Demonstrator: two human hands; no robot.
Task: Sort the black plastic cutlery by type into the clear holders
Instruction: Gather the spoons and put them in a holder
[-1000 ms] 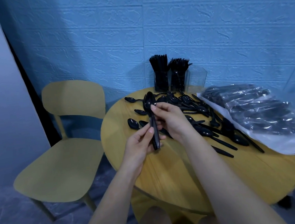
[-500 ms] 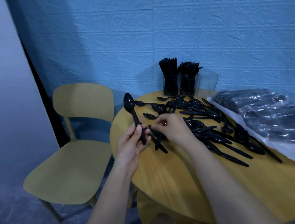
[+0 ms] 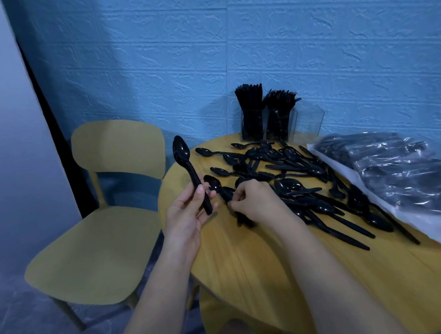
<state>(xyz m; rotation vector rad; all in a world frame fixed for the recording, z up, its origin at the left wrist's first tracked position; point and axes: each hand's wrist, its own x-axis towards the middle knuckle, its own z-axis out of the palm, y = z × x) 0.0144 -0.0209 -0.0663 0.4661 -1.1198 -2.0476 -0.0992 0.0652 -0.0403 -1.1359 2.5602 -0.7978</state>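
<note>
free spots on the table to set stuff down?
Bare wood on the table near edge, between the forearms and below the loose spoon pile. Crowded: middle and back by the clear holders; the plastic bag covers the right side.

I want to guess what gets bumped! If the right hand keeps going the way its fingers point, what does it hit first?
Probably the spoon lying by the table's edge, just left of the right hand's fingertips. Past that is the left hand. Depth is hard to judge.
</note>
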